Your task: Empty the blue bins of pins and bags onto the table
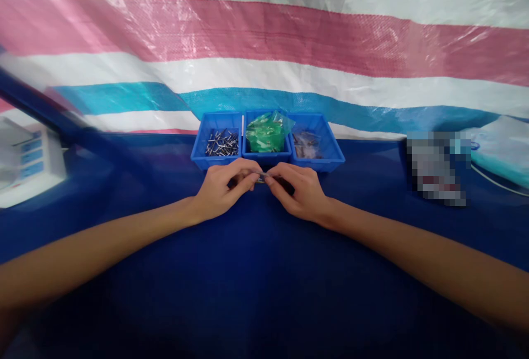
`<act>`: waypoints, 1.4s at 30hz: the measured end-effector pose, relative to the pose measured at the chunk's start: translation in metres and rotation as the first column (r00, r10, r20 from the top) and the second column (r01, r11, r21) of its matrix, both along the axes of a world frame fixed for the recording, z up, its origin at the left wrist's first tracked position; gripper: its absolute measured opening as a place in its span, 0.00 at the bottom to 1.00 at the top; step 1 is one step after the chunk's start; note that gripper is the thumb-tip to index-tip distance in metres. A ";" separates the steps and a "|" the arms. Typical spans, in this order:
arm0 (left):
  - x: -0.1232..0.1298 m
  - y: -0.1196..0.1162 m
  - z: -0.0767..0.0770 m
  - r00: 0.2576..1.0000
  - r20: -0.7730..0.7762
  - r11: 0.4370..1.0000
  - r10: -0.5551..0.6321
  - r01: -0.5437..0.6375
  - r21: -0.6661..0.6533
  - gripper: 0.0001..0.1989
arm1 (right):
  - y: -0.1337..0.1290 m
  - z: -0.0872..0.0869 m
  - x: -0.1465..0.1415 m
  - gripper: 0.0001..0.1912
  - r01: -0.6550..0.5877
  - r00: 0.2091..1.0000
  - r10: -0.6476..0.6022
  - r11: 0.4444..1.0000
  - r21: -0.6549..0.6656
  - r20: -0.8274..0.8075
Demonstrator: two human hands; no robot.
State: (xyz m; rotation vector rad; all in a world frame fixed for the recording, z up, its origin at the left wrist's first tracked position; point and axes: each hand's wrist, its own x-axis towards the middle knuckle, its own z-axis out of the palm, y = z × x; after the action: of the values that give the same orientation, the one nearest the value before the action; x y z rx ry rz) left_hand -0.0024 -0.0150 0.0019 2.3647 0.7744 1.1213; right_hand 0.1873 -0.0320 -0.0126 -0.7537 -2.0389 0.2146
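My left hand [227,187] and my right hand [301,189] meet just in front of three blue bins. Both are closed, thumbs against fingers, pinching a small, thin, shiny piece [261,175] that looks like a small plastic bag. Fingers cover most of it, and its contents cannot be made out. Behind my left hand, the left bin [197,152] has many loose metal pins or rivets [223,143]. Green plastic packaging [266,132] fills the middle bin [264,155]. In the right bin [328,144] lie small clear bags [306,145] with brownish contents.
A dark blue tabletop [256,282] spreads under my forearms. On the left stands a white device [45,163] with blue-marked panels. At the right are a pixelated object [436,174] and a pale plastic-wrapped bundle [504,147]. A striped plastic sheet [264,28] hangs behind the table.
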 end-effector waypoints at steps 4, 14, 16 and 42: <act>0.000 0.002 0.000 0.999 -0.016 1.000 0.028 -0.028 0.006 0.05 | 0.000 -0.001 0.000 0.06 0.014 1.000 -0.014 1.000 -0.009 0.001; 0.000 0.002 -0.002 1.000 -0.016 1.000 0.021 -0.021 -0.014 0.05 | 0.001 -0.003 0.000 0.06 0.021 1.000 -0.020 1.000 -0.023 0.017; 0.000 0.002 -0.001 1.000 -0.013 1.000 0.014 -0.014 -0.007 0.05 | 0.001 -0.003 0.000 0.06 0.018 1.000 -0.017 1.000 -0.023 0.021; 0.000 0.002 -0.001 1.000 -0.014 1.000 0.010 -0.010 0.008 0.05 | 0.001 -0.003 -0.001 0.06 0.010 1.000 -0.010 1.000 -0.009 0.021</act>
State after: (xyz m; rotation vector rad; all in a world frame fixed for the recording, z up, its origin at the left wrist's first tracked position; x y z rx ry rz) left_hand -0.0028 -0.0127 0.0008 2.3802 0.7890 1.1154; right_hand 0.1867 -0.0310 -0.0161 -0.7742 -2.0547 0.2108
